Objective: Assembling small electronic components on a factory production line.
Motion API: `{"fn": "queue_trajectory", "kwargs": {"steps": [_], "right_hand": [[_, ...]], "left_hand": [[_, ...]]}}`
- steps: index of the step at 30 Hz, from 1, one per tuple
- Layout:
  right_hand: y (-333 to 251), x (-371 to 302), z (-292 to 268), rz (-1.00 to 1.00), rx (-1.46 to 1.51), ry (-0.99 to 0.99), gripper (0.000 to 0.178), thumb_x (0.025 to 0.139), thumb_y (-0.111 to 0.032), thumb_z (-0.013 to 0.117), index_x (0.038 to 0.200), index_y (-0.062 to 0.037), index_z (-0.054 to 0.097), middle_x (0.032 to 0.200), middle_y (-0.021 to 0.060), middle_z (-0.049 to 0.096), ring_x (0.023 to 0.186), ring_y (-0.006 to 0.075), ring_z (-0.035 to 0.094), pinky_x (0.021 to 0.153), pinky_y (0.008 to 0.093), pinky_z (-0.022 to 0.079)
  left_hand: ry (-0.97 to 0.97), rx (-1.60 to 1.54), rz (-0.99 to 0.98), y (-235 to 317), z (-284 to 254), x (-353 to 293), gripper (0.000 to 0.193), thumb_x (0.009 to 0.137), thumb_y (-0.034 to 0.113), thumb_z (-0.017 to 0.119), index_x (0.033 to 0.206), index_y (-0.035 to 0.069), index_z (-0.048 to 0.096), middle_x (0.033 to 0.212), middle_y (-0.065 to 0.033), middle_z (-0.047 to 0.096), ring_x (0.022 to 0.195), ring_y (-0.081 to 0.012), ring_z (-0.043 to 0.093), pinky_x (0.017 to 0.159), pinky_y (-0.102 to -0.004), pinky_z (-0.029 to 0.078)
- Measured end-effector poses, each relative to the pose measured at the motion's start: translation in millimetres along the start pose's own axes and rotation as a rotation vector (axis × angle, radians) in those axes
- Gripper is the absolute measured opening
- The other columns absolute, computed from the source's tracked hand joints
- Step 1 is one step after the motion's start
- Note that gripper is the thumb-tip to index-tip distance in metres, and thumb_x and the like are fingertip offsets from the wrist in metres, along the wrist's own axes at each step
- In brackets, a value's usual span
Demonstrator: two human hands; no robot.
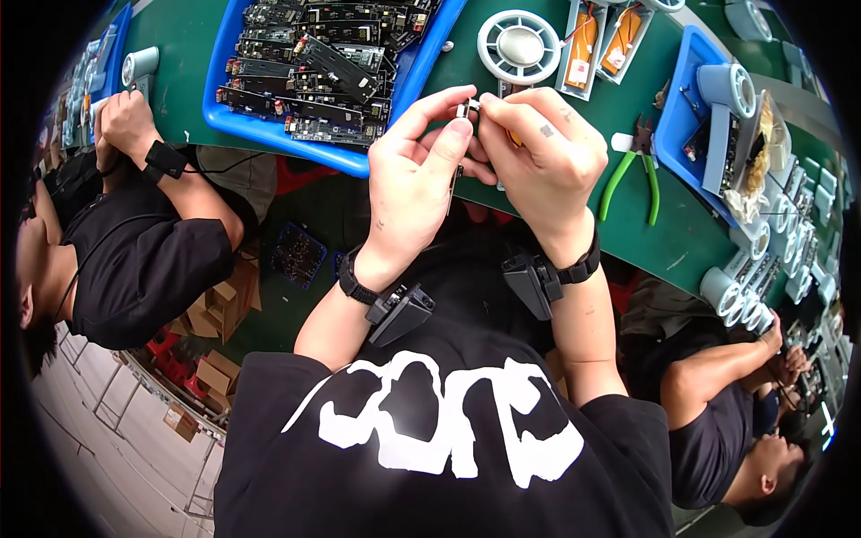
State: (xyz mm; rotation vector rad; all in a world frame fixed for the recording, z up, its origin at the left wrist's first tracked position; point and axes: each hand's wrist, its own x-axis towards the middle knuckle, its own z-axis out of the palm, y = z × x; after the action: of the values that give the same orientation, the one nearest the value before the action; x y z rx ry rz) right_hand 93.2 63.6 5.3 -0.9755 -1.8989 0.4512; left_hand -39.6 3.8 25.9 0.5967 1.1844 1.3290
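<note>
Near the table's edge, my left hand (pixel 411 166) holds a narrow dark circuit board (pixel 456 184), its edge showing below the fingers. My right hand (pixel 549 148) is closed in a pinch at a small white connector (pixel 468 107), at the fingertips of both hands. Most of the board is hidden, and whether the connector is seated in it I cannot tell. Just beyond my hands lies a pale blue round fan-like housing (pixel 520 45). Something orange shows partly behind my right fingers.
A blue tray (pixel 215 115) of black circuit boards stands left. Open casings with orange batteries (pixel 583 49) lie at the back. Green-handled pliers (pixel 632 170) rest to the right, beside a blue bin (pixel 668 125) and several pale blue housings (pixel 720 285). Co-workers sit on both sides.
</note>
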Motion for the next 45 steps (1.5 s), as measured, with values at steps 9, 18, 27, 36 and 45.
{"fn": "queue_trajectory", "kwargs": {"steps": [9, 18, 27, 36, 45], "right_hand": [[-5, 7, -7, 0.068, 0.015, -0.084, 0.016, 0.077, 0.001, 0.079, 0.092, -0.0050, 0.075, 0.083, 0.0069, 0.070, 0.067, 0.0188, 0.069, 0.058, 0.0276, 0.053], [0, 12, -20, 0.054, 0.065, -0.174, 0.014, 0.079, 0.000, 0.078, 0.093, -0.0047, 0.075, 0.086, 0.0072, 0.071, 0.070, 0.0211, 0.070, 0.060, 0.0293, 0.054], [9, 19, -26, -0.062, -0.012, -0.366, 0.015, 0.077, -0.001, 0.079, 0.091, -0.0036, 0.073, 0.086, 0.0080, 0.070, 0.071, 0.0229, 0.070, 0.061, 0.0297, 0.055], [12, 29, -33, -0.022, 0.103, -0.351, 0.014, 0.079, -0.003, 0.078, 0.092, -0.0042, 0.074, 0.088, 0.0068, 0.071, 0.074, 0.0228, 0.071, 0.062, 0.0297, 0.056], [13, 29, -35, -0.048, 0.047, -0.441, 0.013, 0.078, -0.004, 0.079, 0.090, -0.0052, 0.074, 0.086, 0.0052, 0.071, 0.073, 0.0225, 0.071, 0.062, 0.0294, 0.055]], "left_hand": [[0.025, 0.094, 0.039, -5, 0, 3, 0.034, 0.103, 0.010, 0.060, 0.133, -0.004, 0.059, 0.111, -0.0121, 0.066, 0.080, -0.0158, 0.070, 0.069, -0.0273, 0.060], [-0.030, 0.232, 0.044, -2, -2, -1, 0.033, 0.103, 0.009, 0.059, 0.134, -0.001, 0.061, 0.106, -0.0113, 0.067, 0.075, -0.0124, 0.069, 0.064, -0.0245, 0.058], [-0.081, 0.482, 0.113, 7, -4, 0, 0.031, 0.105, 0.008, 0.054, 0.133, -0.002, 0.062, 0.100, -0.0112, 0.068, 0.068, -0.0128, 0.065, 0.061, -0.0248, 0.054], [-0.067, 0.440, 0.108, 5, -6, -1, 0.029, 0.102, 0.004, 0.057, 0.129, 0.000, 0.066, 0.100, -0.0111, 0.072, 0.068, -0.0109, 0.067, 0.058, -0.0235, 0.055], [-0.056, 0.394, 0.081, 2, -7, -2, 0.029, 0.104, 0.007, 0.055, 0.131, -0.002, 0.063, 0.104, -0.0136, 0.070, 0.070, -0.0125, 0.067, 0.058, -0.0239, 0.056]]}}
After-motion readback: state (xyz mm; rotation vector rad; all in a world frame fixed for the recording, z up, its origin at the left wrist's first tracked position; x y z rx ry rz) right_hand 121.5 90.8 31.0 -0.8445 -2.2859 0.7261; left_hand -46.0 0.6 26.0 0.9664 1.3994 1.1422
